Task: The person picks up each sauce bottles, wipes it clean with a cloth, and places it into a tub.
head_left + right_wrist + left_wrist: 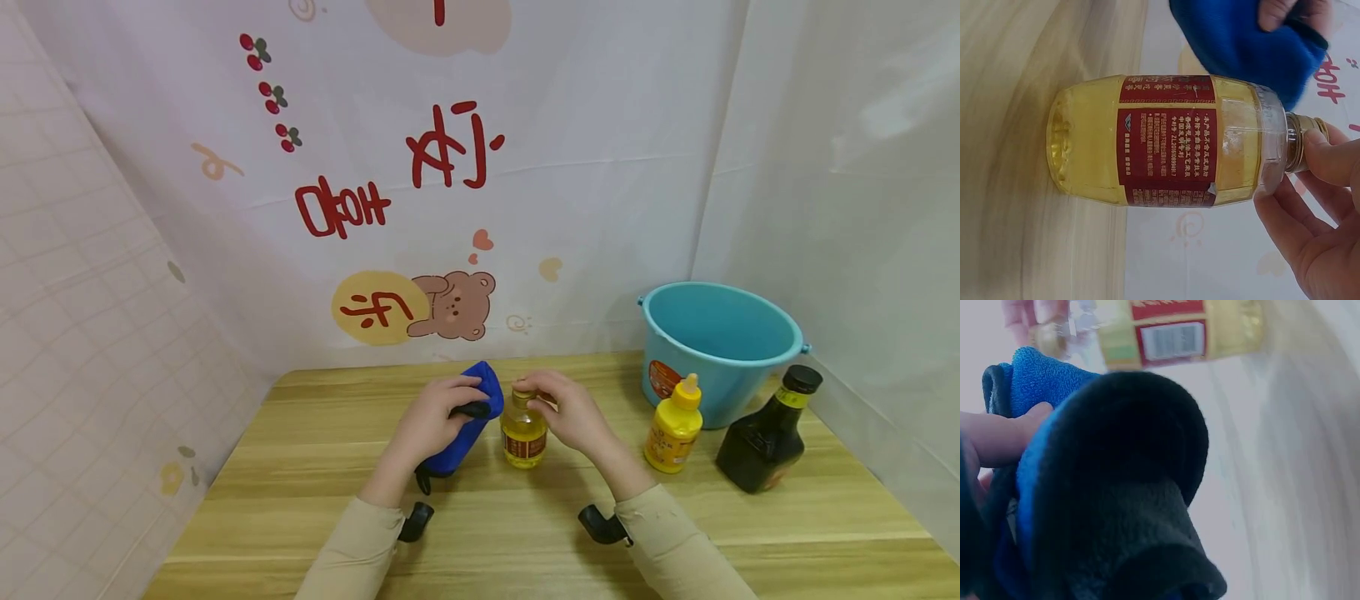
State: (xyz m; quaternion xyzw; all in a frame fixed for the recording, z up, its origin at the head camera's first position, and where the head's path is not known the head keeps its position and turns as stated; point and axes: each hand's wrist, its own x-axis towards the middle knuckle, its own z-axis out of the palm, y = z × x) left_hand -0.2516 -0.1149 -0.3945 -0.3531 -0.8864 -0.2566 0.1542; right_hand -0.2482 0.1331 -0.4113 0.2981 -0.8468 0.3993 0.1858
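Note:
A blue cloth with dark edging hangs folded from my left hand, whose thumb and fingers grip its upper part. In the left wrist view the dark underside of the cloth curls toward the camera. Just right of it, a clear bottle of yellow oil with a red label stands upright on the table. My right hand pinches the bottle's gold cap between thumb and fingers, with other fingers near the bottle's shoulder. The cloth is close beside the bottle's neck; whether they touch I cannot tell.
On the right of the wooden table stand a yellow squeeze bottle and a dark sauce bottle. Behind them is a light blue bucket. A printed white curtain rises along the back edge.

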